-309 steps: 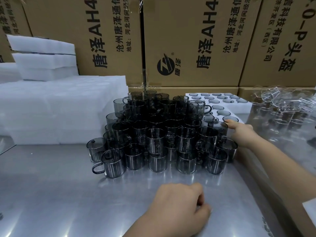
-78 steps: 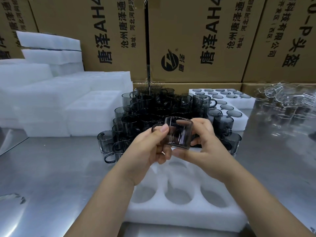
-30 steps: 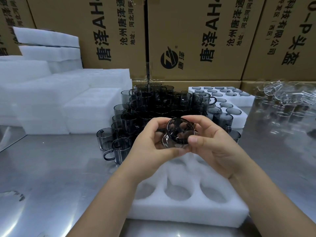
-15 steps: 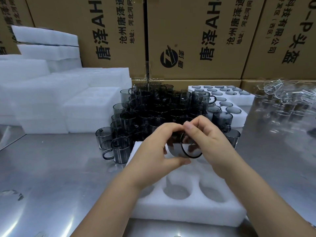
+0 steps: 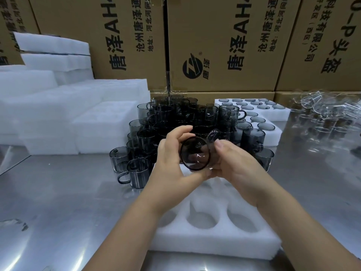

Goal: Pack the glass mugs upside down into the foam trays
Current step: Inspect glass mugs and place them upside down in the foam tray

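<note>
Many upturned mugs (image 5: pixel 254 108) sit in far trays (image 5: pixel 279 114) (hands (image 5: pixel 172 169) (image 5: pixel 234 165) grip one mug (image 5: pixel 195 155)).

held mug (image 5: pixel 195 156): smoky glossy glass | foam tray (image 5: pixel 214 239): white matt foam | table (image 5: pixel 58 202): brushed metal

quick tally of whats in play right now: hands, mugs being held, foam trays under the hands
hands: 2, left hand and right hand
held grey mug: 1
foam tray under the hands: 1
total: 4
</note>
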